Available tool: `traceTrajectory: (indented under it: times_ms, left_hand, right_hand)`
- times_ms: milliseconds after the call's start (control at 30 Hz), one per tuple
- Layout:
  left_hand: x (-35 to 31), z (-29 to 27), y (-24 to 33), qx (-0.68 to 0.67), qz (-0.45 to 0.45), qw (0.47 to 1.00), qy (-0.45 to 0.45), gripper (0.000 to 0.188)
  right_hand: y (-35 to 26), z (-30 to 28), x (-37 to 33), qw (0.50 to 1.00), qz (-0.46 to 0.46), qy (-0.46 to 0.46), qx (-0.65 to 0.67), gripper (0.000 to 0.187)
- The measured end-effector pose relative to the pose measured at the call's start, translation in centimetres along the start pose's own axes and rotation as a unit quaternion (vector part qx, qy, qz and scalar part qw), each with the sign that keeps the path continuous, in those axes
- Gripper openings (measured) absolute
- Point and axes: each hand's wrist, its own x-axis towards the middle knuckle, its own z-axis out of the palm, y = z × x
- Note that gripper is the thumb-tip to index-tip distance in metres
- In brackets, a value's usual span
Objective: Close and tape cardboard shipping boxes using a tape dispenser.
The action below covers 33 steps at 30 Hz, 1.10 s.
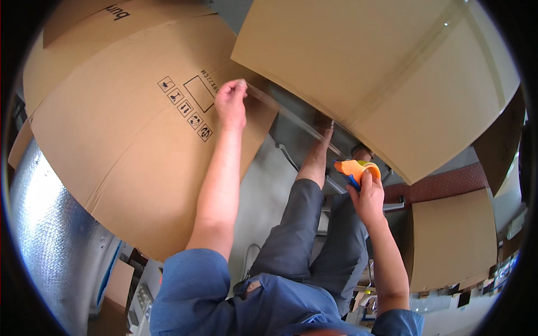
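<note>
My right hand (368, 197) grips an orange tape dispenser (353, 168) with a blue part, above my right knee. From it a strip of clear packing tape (300, 121) stretches up and left to my left hand (231, 103), whose thumb and fingertips pinch its free end. My left hand is over the near right part of a large brown cardboard box (123, 106) with printed handling symbols. To the upper right, a second big cardboard box (358, 61) carries a band of clear tape. The taut strip spans the gap between the two boxes.
A roll of silvery bubble wrap (50, 224) stands at the left. Another cardboard piece (454, 238) sits at the right, beside a dark red strip (443, 183). Grey floor (258, 190) shows between my legs and the left box.
</note>
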Motion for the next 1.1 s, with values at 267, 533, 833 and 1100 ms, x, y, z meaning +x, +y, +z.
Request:
traceTrajectory:
  times_ms: [267,533,833,1100]
  left_hand:
    - [11.1,-3.2,-1.2,-0.211,-0.027,0.977,-0.017,0.012]
    - [12.8,3.2,0.5,-0.171,-0.221,0.959,-0.05,0.038]
    - [7.5,-1.1,-6.4,0.15,-0.184,0.971,0.02,0.026]
    - [-12.0,12.8,-2.7,0.567,0.191,0.68,-0.424,0.027]
  right_hand:
    - [-5.2,6.3,5.9,0.994,-0.08,0.07,0.01,0.031]
    - [-1.3,9.0,5.0,0.991,-0.031,0.132,0.01,0.03]
    - [18.6,5.4,-9.5,0.984,0.11,0.1,-0.102,0.028]
    - [26.5,-0.7,-12.4,0.96,0.192,0.14,-0.15,0.034]
